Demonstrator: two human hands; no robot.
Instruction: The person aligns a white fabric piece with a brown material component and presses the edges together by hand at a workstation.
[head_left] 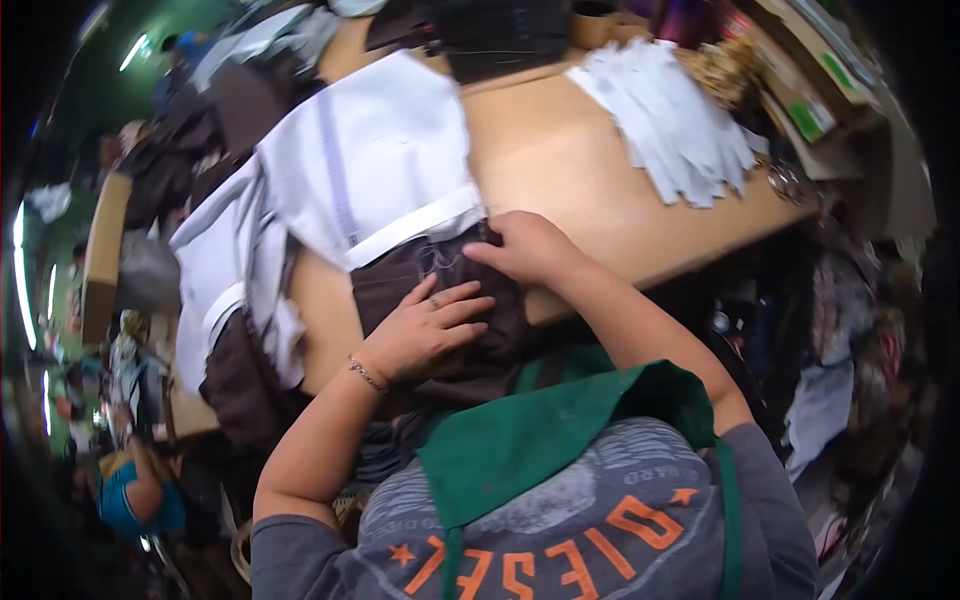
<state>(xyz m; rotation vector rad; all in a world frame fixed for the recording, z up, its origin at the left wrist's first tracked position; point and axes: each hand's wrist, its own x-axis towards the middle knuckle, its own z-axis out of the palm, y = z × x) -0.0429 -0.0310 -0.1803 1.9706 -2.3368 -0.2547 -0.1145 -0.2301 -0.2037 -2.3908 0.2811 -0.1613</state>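
Note:
A dark brown garment piece [385, 285] lies over the near edge of the table, joined along a white band [415, 228] to a white cloth panel [385, 130] that spreads away from me. My left hand [425, 335] rests flat on the brown fabric, its fingers stretched out and slightly apart. At the right end of the band, my right hand [530, 248] pinches the edge of the brown cloth between thumb and fingers. Loose pale threads [440, 262] lie on the brown fabric between both hands.
To the left, another white and brown garment [225, 265] hangs over the wooden table [560, 150]. White cloth strips [670, 125] are piled at the far right, near scissors [785, 183] and cardboard [800, 90]. A dark object [505, 40] stands at the back. Another person [140, 490] is at far left.

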